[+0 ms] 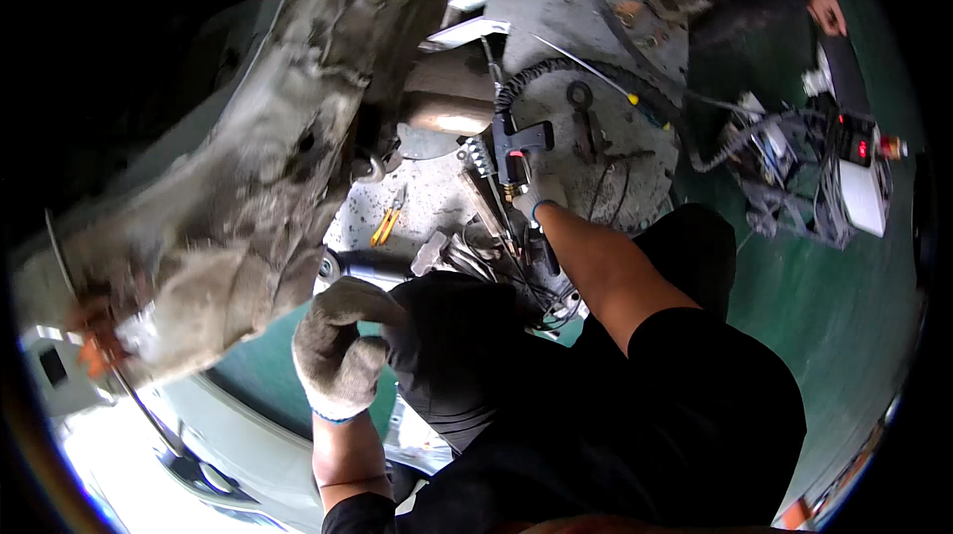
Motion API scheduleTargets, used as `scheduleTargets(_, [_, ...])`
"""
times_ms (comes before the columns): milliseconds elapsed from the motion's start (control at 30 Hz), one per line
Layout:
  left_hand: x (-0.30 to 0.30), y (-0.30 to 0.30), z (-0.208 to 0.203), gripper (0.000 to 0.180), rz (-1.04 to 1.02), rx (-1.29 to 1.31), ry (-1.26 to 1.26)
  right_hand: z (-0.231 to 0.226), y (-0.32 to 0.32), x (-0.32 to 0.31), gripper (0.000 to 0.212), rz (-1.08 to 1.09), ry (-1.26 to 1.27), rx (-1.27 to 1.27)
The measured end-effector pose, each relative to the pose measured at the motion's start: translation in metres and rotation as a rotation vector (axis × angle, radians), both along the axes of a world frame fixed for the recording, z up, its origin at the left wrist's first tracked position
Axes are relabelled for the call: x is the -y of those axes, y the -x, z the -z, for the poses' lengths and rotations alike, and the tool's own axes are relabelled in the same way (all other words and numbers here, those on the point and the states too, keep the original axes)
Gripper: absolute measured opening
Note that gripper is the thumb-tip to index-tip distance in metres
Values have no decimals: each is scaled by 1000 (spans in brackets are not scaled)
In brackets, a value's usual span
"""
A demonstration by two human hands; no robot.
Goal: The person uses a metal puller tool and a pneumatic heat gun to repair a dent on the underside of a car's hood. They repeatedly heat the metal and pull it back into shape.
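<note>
My right hand (543, 195), in a light knitted glove, reaches down among tools on a speckled grey panel (635, 187). It is at the brass-coloured end of a black pistol-shaped tool (518, 142) with a small red light and a ribbed hose (556, 66). Its fingertips are too small and blurred to show whether they grip it. By my bent knee, my left hand (342, 345), also gloved, has its fingers curved and thumb apart, with nothing between them. Loose metal tools and cables (462, 256) lie just below the pistol tool.
A large, dirty metal body section (268, 147) slants along my left, with an orange clamp (99, 340). Yellow-handled pliers (388, 221) and a screwdriver (633, 99) lie on the panel. Cabled equipment (804, 172) stands right on the green floor (784, 306). Another person's hand (824, 6) shows top right.
</note>
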State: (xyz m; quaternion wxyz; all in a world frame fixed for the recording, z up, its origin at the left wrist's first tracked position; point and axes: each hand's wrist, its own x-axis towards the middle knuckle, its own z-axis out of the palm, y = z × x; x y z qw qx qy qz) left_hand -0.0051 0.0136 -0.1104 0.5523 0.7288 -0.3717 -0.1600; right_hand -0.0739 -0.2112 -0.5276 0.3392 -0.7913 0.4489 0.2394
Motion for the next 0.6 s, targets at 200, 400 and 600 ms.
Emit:
scheduleTargets(200, [20,-12,-22,23,3,-562,-221,-41,33,12,81,113,-121,1])
scheduleTargets(400, [28,10,-67,10,-100,-757,-292,-159,63,-9,85,65,-355,-169])
scheduleTargets(600, [4,38,-140,9,-172,-845,-481,-279,97,-23,54,637,-922,56])
